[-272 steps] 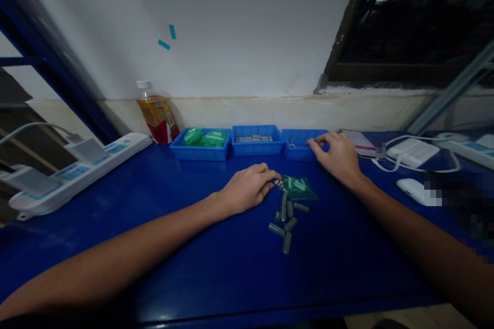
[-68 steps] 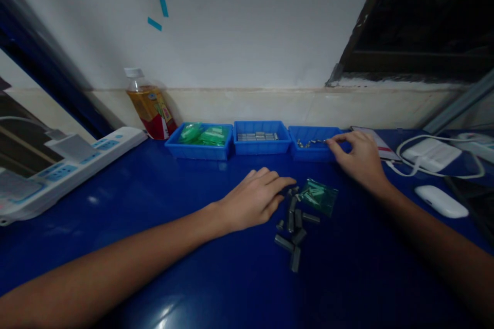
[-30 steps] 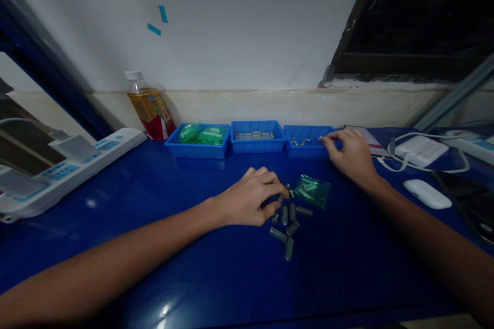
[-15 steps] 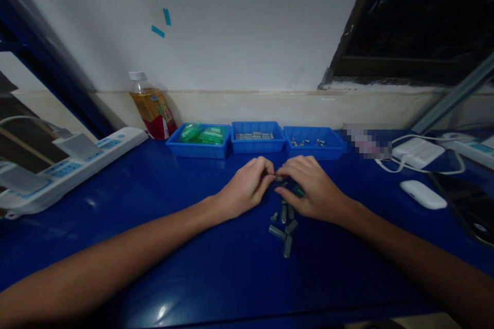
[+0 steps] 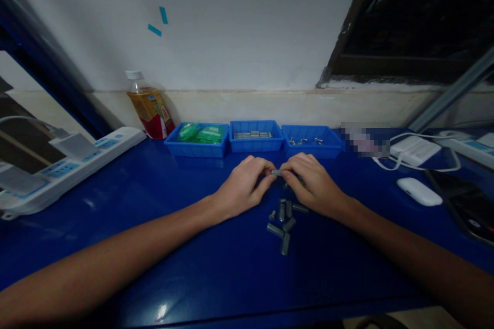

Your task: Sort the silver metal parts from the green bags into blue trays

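Note:
Between the fingertips of my two hands is a short silver metal standoff [image 5: 276, 172]. My left hand [image 5: 247, 182] pinches its left end with thumb and index finger. On its right end, the thumb and fingers of my right hand [image 5: 311, 182] are closed. Just below the hands, several loose metal standoffs [image 5: 275, 230] lie on the blue table [image 5: 216, 272], with a small screw [image 5: 272, 215] beside them. Part of a green item is hidden behind my right fingers.
Along the wall stand three blue bins: one with green packets [image 5: 200, 133], one with metal standoffs [image 5: 252, 134], one with screws [image 5: 304, 141]. A drink bottle [image 5: 150, 108] and power strip [image 5: 73, 169] are left; a white case [image 5: 419, 192] and phone [image 5: 463, 205] are right.
My right fingers have closed in, and the standoff between my hands shows more plainly. More of the loose standoffs below is uncovered. The view has shifted slightly.

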Tool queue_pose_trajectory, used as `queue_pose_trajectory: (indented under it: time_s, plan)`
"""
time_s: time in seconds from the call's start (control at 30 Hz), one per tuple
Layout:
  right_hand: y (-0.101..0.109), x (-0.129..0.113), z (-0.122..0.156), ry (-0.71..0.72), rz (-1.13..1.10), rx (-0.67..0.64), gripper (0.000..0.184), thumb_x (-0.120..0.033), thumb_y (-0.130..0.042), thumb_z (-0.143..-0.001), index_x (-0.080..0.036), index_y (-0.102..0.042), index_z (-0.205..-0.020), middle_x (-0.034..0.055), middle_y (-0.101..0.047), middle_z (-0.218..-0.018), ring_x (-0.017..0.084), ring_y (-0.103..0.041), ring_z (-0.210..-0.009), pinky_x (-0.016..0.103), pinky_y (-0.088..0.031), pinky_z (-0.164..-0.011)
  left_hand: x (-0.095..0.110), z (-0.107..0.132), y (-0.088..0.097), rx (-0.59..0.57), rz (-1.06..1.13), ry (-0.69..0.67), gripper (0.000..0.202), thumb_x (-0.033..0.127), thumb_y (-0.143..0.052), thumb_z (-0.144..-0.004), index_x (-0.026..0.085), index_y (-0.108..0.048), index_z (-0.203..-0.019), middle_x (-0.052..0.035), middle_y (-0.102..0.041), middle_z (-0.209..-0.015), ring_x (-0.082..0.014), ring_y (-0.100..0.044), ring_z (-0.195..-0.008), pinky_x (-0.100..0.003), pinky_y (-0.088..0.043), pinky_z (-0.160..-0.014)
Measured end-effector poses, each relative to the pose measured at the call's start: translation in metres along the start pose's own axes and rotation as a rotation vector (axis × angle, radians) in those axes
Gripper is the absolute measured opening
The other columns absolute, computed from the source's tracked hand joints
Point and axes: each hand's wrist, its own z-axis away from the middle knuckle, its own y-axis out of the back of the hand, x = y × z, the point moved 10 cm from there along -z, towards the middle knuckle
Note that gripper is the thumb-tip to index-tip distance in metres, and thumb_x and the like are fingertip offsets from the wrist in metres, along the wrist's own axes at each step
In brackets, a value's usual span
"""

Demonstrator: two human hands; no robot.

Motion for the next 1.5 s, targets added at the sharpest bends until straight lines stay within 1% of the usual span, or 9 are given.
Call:
queue_pose_trajectory:
  time_s: [0.13,0.3,0.53,0.9,1.07,1.17,1.23,1.3,1.5]
  plan:
    - [0.002,-0.001,0.001,0.023,0.004,0.023,0.013,-0.029,-0.053,-0.088,-0.017,-0.053,-0.095,0.0049,-0.061,-0.082,0.019,-0.052,-0.078,0.033,-0.035,-0.07,-0.002,-0.001,0.001,0.004,-0.012,0.03,0.018,0.029,-0.043,-0.093,0.016,-0.055,-0.089,-0.0024,-0.06,-0.079,-0.0153,-0.051,-0.074,-0.028,-0.04,-0.07]
    - [0.0,0.001,0.002,0.029,0.031,0.013,0.011,-0.025,-0.048,-0.091,-0.016,-0.054,-0.092,0.0057,-0.061,-0.082,0.019,-0.051,-0.078,0.033,-0.035,-0.07,0.0,-0.001,-0.002,-0.032,-0.033,0.01,0.022,0.03,-0.041,-0.094,0.016,-0.057,-0.088,-0.0022,-0.061,-0.078,-0.0154,-0.052,-0.073,-0.029,-0.041,-0.07]
    - [0.002,0.008,0.001,-0.004,-0.003,-0.001,0.019,-0.027,-0.041,-0.094,-0.017,-0.055,-0.087,0.0051,-0.061,-0.081,0.018,-0.051,-0.078,0.033,-0.034,-0.072,0.006,0.002,0.002,0.014,-0.048,-0.074,0.022,0.024,-0.043,-0.094,0.017,-0.054,-0.112,-0.0067,-0.063,-0.105,-0.0191,-0.054,-0.096,-0.034,-0.041,-0.085]
    - [-0.003,0.003,0.002,0.024,-0.008,-0.051,0.029,-0.024,-0.031,-0.096,-0.017,-0.052,-0.076,0.0061,-0.058,-0.076,0.019,-0.049,-0.077,0.034,-0.033,-0.07,0.003,0.002,-0.003,-0.03,-0.12,-0.079,0.02,0.029,-0.045,-0.094,0.018,-0.061,-0.098,-0.0039,-0.066,-0.095,-0.0179,-0.055,-0.087,-0.034,-0.04,-0.079]
    - [-0.004,0.004,0.001,0.023,-0.046,-0.046,0.033,-0.025,-0.03,-0.097,-0.017,-0.052,-0.073,0.0063,-0.058,-0.074,0.019,-0.05,-0.075,0.034,-0.034,-0.069,0.007,0.003,-0.002,-0.033,-0.109,-0.101,0.021,0.028,-0.047,-0.093,0.018,-0.059,-0.106,-0.0042,-0.066,-0.099,-0.0185,-0.055,-0.089,-0.034,-0.04,-0.078]
    - [-0.002,0.005,0.002,0.017,-0.061,-0.025,0.028,-0.026,-0.034,-0.096,-0.017,-0.054,-0.079,0.0047,-0.059,-0.075,0.018,-0.052,-0.075,0.034,-0.035,-0.069,0.005,0.002,0.0,-0.016,-0.074,-0.08,0.018,0.026,-0.047,-0.092,0.018,-0.061,-0.101,-0.0036,-0.066,-0.092,-0.0178,-0.055,-0.084,-0.033,-0.04,-0.077]
    - [0.003,0.006,0.003,0.012,-0.068,0.021,0.017,-0.03,-0.044,-0.093,-0.017,-0.055,-0.093,0.0042,-0.06,-0.079,0.018,-0.053,-0.077,0.033,-0.036,-0.07,0.002,0.0,0.004,0.017,-0.029,-0.056,0.016,0.025,-0.048,-0.092,0.017,-0.062,-0.097,-0.0032,-0.066,-0.088,-0.0167,-0.055,-0.081,-0.032,-0.041,-0.076]
    - [0.007,0.005,0.004,0.029,-0.066,0.062,0.018,-0.03,-0.051,-0.089,-0.017,-0.053,-0.102,0.004,-0.06,-0.081,0.018,-0.054,-0.077,0.032,-0.037,-0.071,0.001,-0.001,0.006,0.034,0.022,-0.056,0.015,0.023,-0.049,-0.092,0.016,-0.062,-0.094,-0.0029,-0.066,-0.086,-0.0156,-0.055,-0.079,-0.03,-0.041,-0.075]
    - [0.005,-0.001,0.003,0.084,-0.043,0.024,0.01,-0.025,-0.049,-0.091,-0.017,-0.055,-0.092,0.0039,-0.06,-0.08,0.017,-0.052,-0.075,0.032,-0.036,-0.071,0.004,-0.001,0.002,-0.01,0.023,-0.095,0.019,0.025,-0.047,-0.092,0.016,-0.063,-0.092,-0.0035,-0.065,-0.081,-0.0156,-0.056,-0.076,-0.029,-0.042,-0.072]
